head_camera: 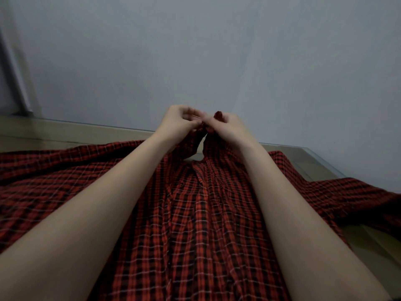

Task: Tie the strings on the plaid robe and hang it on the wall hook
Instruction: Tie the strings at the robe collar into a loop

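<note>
The plaid robe [195,213] is lying spread out flat on the table [65,135], so the cloth is staying put while the hands are working. Most of it is lying below the fingers, nearer to the person, and its sleeves are reaching out far to both sides.

The left hand [178,122] and the right hand [225,127] are meeting at the far end of the robe. The fingers of both hands are curling in and pinching the strings [218,115], so neither hand is loose. A small red bit of string is poking up just above the right fingers. The fingertips are almost touching each other, because a knot needs both ends pulled close together.

The cloth right under the fingers is lifting up a little and bunching, since the strings are tugging on it. A small gap is showing in the robe just below the fingers.

The picture is blurry there, so I cannot tell if a knot is made yet. I think the tying is under way. No hook is showing on the wall [217,51] behind the fingers.
</note>
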`<control>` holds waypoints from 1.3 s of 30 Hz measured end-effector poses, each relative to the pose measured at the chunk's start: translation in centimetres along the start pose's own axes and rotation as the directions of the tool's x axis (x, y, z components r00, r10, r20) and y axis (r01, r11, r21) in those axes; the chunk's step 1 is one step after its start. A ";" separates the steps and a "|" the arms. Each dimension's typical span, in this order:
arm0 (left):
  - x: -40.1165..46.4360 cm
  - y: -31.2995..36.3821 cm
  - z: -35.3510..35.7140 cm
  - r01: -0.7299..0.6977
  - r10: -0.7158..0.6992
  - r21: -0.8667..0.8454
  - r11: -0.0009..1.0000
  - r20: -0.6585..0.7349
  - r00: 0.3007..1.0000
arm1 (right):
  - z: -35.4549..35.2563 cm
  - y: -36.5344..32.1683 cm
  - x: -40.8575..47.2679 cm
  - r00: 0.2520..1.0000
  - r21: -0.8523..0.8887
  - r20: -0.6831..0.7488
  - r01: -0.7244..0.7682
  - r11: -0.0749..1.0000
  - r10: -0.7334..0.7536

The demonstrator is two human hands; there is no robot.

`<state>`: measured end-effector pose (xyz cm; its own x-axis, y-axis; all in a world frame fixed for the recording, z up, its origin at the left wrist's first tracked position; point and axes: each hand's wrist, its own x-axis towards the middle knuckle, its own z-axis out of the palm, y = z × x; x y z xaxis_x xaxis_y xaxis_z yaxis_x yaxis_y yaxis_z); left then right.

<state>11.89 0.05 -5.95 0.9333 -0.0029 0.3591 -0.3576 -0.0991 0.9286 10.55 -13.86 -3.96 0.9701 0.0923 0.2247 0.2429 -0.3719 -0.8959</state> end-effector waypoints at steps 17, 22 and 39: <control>-0.5 -0.2 0.7 -0.276 0.335 0.486 0.829 -0.037 0.941 | 1.0 0.9 0.5 0.998 -0.074 -0.046 0.036 0.997 -0.040; -0.7 -0.2 1.3 -0.280 0.380 0.577 0.767 -0.057 0.923 | 0.5 1.0 0.5 1.000 0.014 -0.004 0.021 1.000 -0.021; -0.3 0.4 -0.2 0.165 -0.165 0.025 0.986 0.001 0.986 | 0.2 1.6 0.8 0.998 0.179 0.012 0.058 0.982 -0.061</control>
<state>11.48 0.23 -5.65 0.9795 0.0124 0.2010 -0.1980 -0.1227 0.9725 11.77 -14.20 -5.30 0.9534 0.1260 0.2742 0.2948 -0.1950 -0.9354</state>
